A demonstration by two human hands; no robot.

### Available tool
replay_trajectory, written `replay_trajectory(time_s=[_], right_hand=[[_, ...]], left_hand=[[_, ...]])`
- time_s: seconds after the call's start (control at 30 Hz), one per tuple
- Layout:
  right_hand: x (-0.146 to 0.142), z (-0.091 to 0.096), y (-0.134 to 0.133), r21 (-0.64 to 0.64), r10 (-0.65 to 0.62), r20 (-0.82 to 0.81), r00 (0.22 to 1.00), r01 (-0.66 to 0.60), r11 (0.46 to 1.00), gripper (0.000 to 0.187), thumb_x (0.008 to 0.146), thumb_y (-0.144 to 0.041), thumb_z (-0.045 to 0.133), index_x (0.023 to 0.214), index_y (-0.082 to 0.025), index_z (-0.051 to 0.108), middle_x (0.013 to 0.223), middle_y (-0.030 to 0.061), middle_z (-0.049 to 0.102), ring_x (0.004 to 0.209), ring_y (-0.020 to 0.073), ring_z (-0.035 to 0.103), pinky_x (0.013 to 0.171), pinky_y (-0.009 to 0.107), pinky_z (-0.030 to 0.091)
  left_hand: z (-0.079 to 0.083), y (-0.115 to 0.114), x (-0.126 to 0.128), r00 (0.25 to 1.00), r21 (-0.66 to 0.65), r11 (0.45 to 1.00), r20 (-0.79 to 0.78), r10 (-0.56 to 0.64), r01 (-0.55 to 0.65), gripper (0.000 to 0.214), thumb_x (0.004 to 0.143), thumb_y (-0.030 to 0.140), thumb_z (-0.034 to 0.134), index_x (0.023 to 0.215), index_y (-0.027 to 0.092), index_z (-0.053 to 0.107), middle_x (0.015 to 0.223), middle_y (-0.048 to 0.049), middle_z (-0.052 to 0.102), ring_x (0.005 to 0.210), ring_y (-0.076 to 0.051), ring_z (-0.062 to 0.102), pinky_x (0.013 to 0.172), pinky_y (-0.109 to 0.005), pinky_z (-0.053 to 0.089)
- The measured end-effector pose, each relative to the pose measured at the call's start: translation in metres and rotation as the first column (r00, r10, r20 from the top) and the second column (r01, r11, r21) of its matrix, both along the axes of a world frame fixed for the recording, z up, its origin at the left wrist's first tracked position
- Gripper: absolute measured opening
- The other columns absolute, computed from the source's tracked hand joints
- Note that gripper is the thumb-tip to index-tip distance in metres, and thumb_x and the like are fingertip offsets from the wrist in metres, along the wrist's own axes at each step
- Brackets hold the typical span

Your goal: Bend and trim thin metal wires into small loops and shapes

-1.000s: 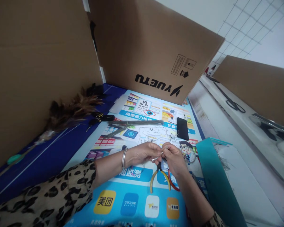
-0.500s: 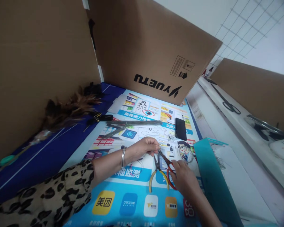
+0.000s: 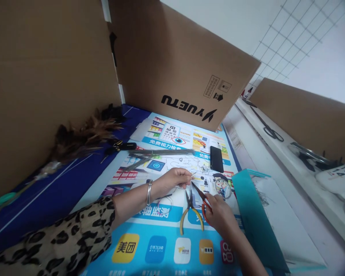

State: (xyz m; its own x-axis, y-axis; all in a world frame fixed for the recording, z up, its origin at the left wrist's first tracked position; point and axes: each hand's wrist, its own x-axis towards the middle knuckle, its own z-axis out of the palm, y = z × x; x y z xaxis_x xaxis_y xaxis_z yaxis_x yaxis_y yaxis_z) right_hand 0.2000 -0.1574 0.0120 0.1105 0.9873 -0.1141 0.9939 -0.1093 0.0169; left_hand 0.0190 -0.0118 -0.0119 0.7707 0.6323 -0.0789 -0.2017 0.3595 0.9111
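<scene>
My left hand point(image 3: 176, 179) is closed in a pinch on a thin piece, pale at its tip; its exact kind is too small to make out. In my right hand point(image 3: 220, 209) are red-handled scissors point(image 3: 202, 197), fingers wrapped round the grips. The blades point up and left, with their tips close to my left fingertips. Whether the tips touch the thin piece, I cannot tell. Just below, yellow-handled pliers point(image 3: 190, 214) lie on the printed mat with jaws pointing away from me. A pinkish loop of cord or wire point(image 3: 164, 205) lies under my left wrist.
Beyond my hands lies a bundle of thin dark wires point(image 3: 161, 152), with a black phone point(image 3: 216, 159) to its right. A round clear dish point(image 3: 222, 188) and a teal box point(image 3: 255, 218) stand at right. Cardboard walls point(image 3: 178, 61) enclose the back and left; brown feathers point(image 3: 83, 132) lie at left.
The scissors have drawn slightly back from my left fingertips, and my right hand has shifted a little right. My left hand keeps its pinch. The view has turned slightly.
</scene>
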Motion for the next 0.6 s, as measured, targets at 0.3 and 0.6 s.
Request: replay_trajectory(time_s=[0.3, 0.6], right_hand=[[0.003, 0.025, -0.002, -0.066, -0.058, -0.175, 0.983, 0.046, 0.997, 0.035, 0.078, -0.036, 0.048, 0.11, -0.023, 0.055, 0.085, 0.0064, 0.066, 0.074, 0.0198, 0.06, 0.056, 0.023, 0.034], [0.001, 0.028, -0.008, -0.071, -0.123, -0.561, 0.818, 0.1, 0.992, 0.033, 0.077, -0.046, 0.052, 0.098, -0.021, 0.049, 0.067, -0.001, 0.057, 0.059, 0.0149, 0.052, 0.051, 0.022, 0.031]], left_hand=[[0.001, 0.003, -0.002, 0.998, 0.002, 0.999, -0.03, 0.047, -0.047, 0.029, 0.07, 0.036, 0.063, 0.084, 0.011, 0.061, 0.071, -0.003, 0.06, 0.056, -0.007, 0.05, 0.059, -0.022, 0.038], [-0.006, 0.003, 0.001, 0.998, 0.043, 0.999, -0.054, 0.02, -0.018, 0.025, 0.071, 0.034, 0.062, 0.083, 0.012, 0.061, 0.07, -0.0025, 0.061, 0.054, -0.007, 0.05, 0.057, -0.021, 0.038]])
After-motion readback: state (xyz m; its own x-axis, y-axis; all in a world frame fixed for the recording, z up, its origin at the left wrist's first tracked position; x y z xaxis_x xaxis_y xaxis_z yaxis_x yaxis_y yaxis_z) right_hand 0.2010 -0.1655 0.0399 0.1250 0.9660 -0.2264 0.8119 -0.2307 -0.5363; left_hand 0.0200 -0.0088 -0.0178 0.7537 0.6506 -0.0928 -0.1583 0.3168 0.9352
